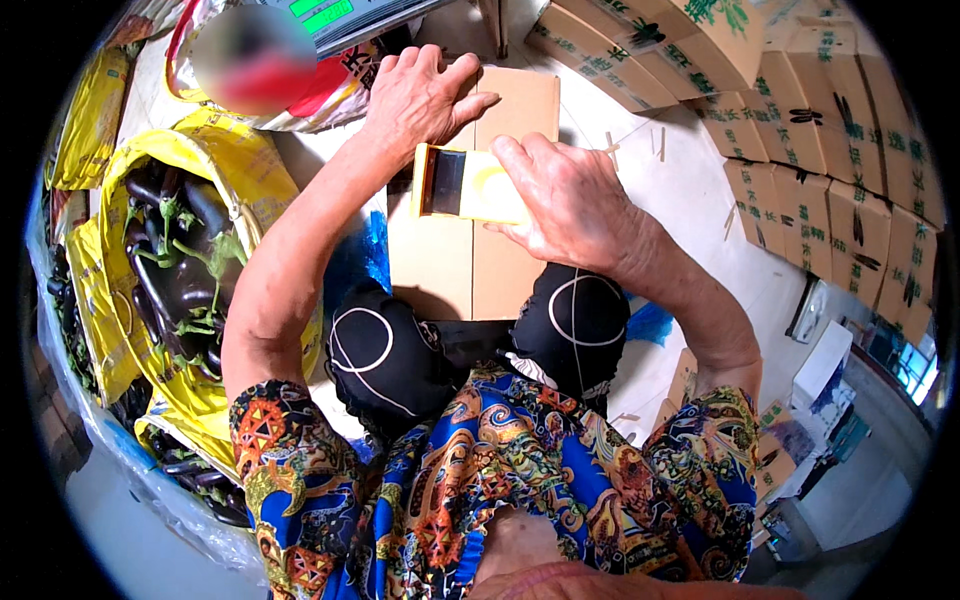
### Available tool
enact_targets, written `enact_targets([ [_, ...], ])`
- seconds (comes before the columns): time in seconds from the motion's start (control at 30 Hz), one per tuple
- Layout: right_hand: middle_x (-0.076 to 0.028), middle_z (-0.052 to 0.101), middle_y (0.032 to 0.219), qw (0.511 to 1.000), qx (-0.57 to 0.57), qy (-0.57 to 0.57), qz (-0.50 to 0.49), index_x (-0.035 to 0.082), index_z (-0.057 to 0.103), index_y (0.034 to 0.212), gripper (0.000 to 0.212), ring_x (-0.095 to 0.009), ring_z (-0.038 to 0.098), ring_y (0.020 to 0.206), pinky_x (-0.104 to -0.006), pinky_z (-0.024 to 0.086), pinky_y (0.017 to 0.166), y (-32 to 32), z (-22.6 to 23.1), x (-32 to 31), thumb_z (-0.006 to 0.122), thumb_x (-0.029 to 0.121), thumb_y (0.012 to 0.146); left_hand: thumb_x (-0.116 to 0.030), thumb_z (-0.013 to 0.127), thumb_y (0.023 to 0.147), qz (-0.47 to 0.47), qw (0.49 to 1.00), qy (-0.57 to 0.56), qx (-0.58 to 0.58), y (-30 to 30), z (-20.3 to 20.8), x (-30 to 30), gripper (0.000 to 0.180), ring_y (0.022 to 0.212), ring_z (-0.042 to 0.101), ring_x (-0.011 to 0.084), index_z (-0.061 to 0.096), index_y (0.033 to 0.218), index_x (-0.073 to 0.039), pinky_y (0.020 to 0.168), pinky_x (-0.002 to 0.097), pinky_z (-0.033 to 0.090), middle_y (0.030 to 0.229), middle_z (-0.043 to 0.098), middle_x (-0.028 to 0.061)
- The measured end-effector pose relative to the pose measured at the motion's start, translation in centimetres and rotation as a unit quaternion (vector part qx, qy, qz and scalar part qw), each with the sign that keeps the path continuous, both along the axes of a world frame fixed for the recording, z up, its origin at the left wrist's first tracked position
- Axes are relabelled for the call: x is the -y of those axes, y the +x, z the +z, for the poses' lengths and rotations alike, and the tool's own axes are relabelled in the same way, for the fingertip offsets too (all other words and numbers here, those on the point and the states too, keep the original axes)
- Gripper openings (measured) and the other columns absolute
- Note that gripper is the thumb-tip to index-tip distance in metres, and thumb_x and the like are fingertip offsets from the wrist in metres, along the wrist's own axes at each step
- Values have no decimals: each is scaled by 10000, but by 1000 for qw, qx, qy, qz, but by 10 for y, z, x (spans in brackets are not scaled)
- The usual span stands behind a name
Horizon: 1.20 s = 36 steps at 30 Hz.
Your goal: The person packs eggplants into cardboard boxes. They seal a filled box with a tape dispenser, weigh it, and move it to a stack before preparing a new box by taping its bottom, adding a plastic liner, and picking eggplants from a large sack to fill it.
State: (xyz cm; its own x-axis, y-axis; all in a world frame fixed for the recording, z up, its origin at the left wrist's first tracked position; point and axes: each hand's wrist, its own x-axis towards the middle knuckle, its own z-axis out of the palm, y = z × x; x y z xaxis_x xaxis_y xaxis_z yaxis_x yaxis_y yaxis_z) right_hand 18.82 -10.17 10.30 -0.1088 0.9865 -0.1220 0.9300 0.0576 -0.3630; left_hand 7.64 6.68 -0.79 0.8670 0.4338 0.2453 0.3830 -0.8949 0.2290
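Observation:
A closed brown cardboard box [430,255] lies between my knees, with a seam running along the middle of its top. My right hand [572,205] is wrapped round a yellow tape dispenser [494,186] held over that seam. Its dark roller end faces left; whether tape is stuck to the box there cannot be made out. At the far left of the box, my left hand [420,95] rests on the top with its thumb stretched out and its fingers toward the far edge, holding nothing.
On the left, a yellow sack [262,170] holds several dark eggplants [190,270]. A scale with a green display [325,12] stands beyond the box. Printed cartons [820,150] are stacked at the right. Cardboard scraps [660,145] lie on the pale floor.

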Motion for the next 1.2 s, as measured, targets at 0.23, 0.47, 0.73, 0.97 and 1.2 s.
enact_targets([
  [0.23, -154, 598, 866, 999, 36, -17, 28, 19, 502, 1092, 555, -304, 673, 708, -394, 553, 609, 5, 5, 1, 804, 240, 683, -568, 541, 875, 11, 998, 34, 48, -1, -14, -5, 438, 796, 544, 283, 604, 1062, -177, 713, 417, 407, 850, 531, 105],
  [0.47, -136, 606, 919, 1000, -11, -29, -2, 26, 514, 1134, 541, -290, 670, 808, -379, 573, 675, 53, -21, 44, 796, 175, 697, -540, 511, 906, -2, 998, 52, 42, -14, -17, -10, 420, 802, 513, 250, 597, 1083, -170, 689, 409, 403, 825, 507, 87],
  [0.73, -178, 647, 1084, 913, 93, -209, -338, 95, 515, 1207, 556, -336, 652, 988, -406, 539, 806, 151, -39, 213, 781, 259, 748, -347, 530, 920, -58, 994, 87, 22, -19, -6, -15, 247, 876, 518, 235, 606, 1133, -248, 743, 405, 425, 1019, 553, 18],
  [0.97, -121, 664, 1067, 935, -168, -60, -308, 71, 511, 1211, 625, -220, 646, 992, -367, 511, 877, 76, 23, 93, 834, 194, 691, -367, 504, 955, -83, 986, -50, 134, -20, 1, -26, 454, 1237, 477, 317, 504, 1337, -123, 1035, 427, 367, 1310, 523, 141],
  [1.2, -100, 595, 1158, 842, -468, 82, -258, -12, 479, 1274, 708, -203, 582, 1059, -337, 446, 964, 53, 82, 47, 755, 159, 644, -612, 264, 984, -246, 681, -676, 138, 30, 62, 16, 734, 1277, 455, 259, 482, 1345, -11, 1104, 411, 308, 1345, 515, 154],
])
